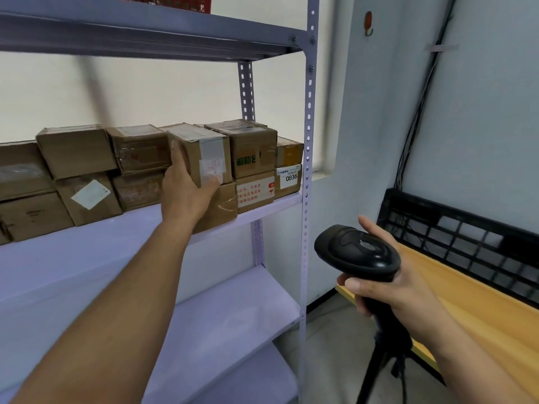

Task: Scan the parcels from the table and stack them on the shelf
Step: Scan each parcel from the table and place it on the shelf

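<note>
The shelf point(87, 252) held brown cardboard boxes in two layers along its back. The left hand point(183, 188) gripped the parcel point(204, 153) in the upper layer. Its fingers lay together up the parcel's left side, and the thumb pressed across the lower front edge. Under the thumb, the parcel rested on a lower box point(221, 208) wrapped in clear tape. Just left of the fingers sat a taped box point(140, 150), touching or nearly touching the parcel. To the right of the thumb stood a box with green print point(253, 153), close against the parcel. Beyond that, at the shelf's end, was a small box labelled 0836 point(288, 179).

The parcel's long axis ran front to back into the shelf. Its short, grey-taped end faced the person and its labelled face was upward.

The right hand point(402, 284) hung well apart from the shelf, fingers curled round the handle of the black scanner point(358, 252), one digit straight up behind the head. The scanner's nose pointed left towards the shelf.

A red crate point(175, 1) stood on the top tier, its contents not visible. Behind the right hand's knuckles a black crate point(455, 228) stood on the yellow table point(466, 304); what it held could not be told.
</note>
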{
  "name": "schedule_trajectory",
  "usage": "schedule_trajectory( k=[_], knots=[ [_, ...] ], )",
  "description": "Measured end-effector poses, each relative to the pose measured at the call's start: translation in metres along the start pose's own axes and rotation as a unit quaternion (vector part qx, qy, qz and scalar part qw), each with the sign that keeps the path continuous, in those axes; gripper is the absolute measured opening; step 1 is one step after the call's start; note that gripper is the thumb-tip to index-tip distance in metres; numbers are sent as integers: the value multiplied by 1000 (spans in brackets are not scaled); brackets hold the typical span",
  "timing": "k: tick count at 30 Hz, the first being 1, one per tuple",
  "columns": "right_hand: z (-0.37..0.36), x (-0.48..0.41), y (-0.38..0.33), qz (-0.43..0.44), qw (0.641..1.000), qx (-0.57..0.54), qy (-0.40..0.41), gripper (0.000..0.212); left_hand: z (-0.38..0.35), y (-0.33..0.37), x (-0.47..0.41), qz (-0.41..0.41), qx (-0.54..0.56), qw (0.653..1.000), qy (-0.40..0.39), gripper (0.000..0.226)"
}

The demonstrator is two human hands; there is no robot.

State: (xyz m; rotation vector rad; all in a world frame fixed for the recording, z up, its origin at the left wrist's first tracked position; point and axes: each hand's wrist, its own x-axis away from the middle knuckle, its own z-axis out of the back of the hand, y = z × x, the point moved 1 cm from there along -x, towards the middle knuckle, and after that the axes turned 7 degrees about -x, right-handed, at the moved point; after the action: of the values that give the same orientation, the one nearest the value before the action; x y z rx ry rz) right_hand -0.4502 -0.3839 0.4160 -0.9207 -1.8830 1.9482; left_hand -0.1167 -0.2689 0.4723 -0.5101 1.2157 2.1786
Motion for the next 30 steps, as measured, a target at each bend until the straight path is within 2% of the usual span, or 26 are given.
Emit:
schedule_trajectory(
  k=[7, 9, 14, 18, 21, 26, 30],
  knots=[
    [31, 36, -5, 1, 1000, 10, 17, 99, -1, 36, 70, -43, -12, 990, 131, 82],
    [44, 48, -7, 1, 1000, 11, 19, 101, -5, 53, 96, -63, 6, 988, 140, 76],
    [84, 86, -16, 4, 999, 25, 44, 103, -41, 100, 164, -100, 15, 993, 59, 70],
    [122, 123, -22, 16, 998, 26, 55, 102, -73, 135, 227, -78, 35, 996, -14, 74],
    [152, 153, -25, 12, 997, 13, 75, 100, -94, 162, 274, -56, 54, 995, -55, 69],
    [203, 199, -31, 16, 994, 11, 110, 99, -122, 211, 342, -70, 58, 991, -99, 75],
    [246, 235, -36, 13, 990, 23, 140, 104, -144, 257, 386, -107, 79, 982, -137, 67]
  ],
)
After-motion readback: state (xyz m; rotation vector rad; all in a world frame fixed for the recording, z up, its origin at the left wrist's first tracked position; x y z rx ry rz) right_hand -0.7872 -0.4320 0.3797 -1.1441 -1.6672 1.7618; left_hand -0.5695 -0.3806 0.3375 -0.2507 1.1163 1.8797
